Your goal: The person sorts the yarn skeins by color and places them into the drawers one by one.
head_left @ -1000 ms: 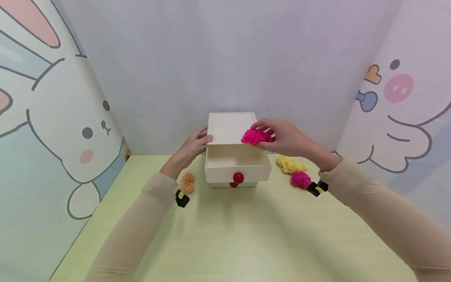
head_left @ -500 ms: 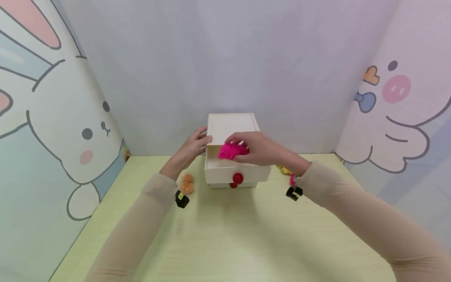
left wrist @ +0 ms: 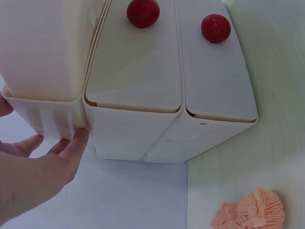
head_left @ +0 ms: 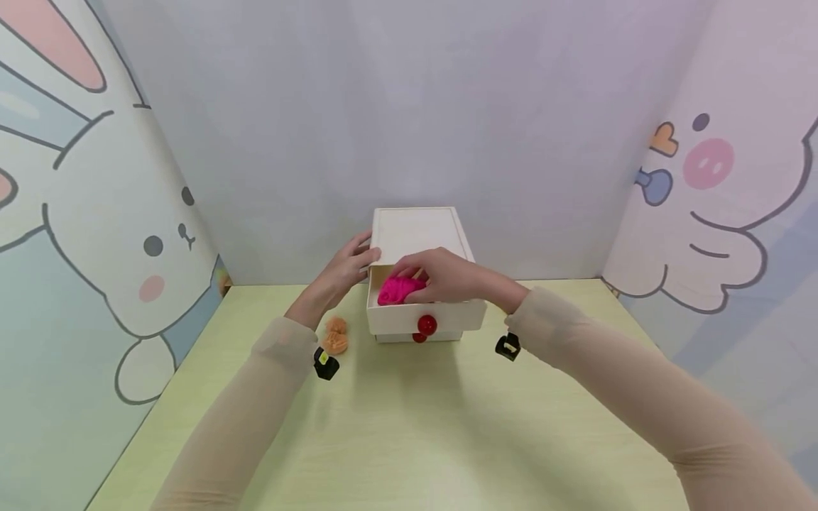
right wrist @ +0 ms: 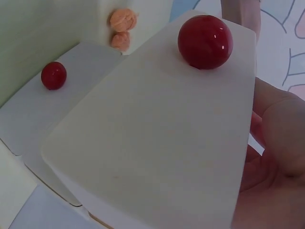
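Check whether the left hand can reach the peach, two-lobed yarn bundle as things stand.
Likely yes, once the left hand leaves the white, boxy, plastic-looking drawer cabinet it touches: the peach yarn bundle lies uncovered on the pale green table nearby, nothing visibly blocking.

The left arm reaches forward from the lower left, and the left hand sits with its palm turned inward, fingers loosely extended, the thumb apart from them. The right arm slants in from the lower right, bare at the wrist; the right hand points leftward, back uppermost, fingers and thumb curled in a pinch.
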Demonstrator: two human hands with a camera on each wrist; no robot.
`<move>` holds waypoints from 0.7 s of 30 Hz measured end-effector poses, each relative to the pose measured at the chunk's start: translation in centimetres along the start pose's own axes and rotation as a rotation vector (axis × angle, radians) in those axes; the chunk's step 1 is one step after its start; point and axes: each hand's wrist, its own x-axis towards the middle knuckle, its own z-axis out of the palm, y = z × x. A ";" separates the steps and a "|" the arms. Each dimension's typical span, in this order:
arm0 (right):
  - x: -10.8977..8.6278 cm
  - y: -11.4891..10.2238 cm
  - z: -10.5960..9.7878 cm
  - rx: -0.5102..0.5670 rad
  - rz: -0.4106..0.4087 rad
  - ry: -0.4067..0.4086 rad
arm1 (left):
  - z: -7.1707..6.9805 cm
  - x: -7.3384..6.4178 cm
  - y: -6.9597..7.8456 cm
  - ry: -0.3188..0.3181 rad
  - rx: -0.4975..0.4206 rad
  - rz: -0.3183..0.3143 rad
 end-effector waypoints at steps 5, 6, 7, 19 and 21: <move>0.8 0.6 0.4 -0.038 -0.028 -0.039 | -0.1 -0.1 0.0 -0.004 0.008 0.001; 1.0 0.7 0.5 -0.043 -0.034 -0.047 | -0.1 -0.2 0.0 -0.003 0.008 0.001; 1.1 0.9 0.6 -0.050 -0.038 -0.055 | -0.1 -0.2 0.0 -0.003 0.007 0.000; 2.1 0.7 0.9 -0.053 -0.034 -0.117 | 0.0 -0.2 0.2 -0.010 0.010 -0.003; 2.2 0.6 0.9 -0.044 -0.030 -0.126 | 0.0 -0.2 0.1 -0.006 0.009 -0.008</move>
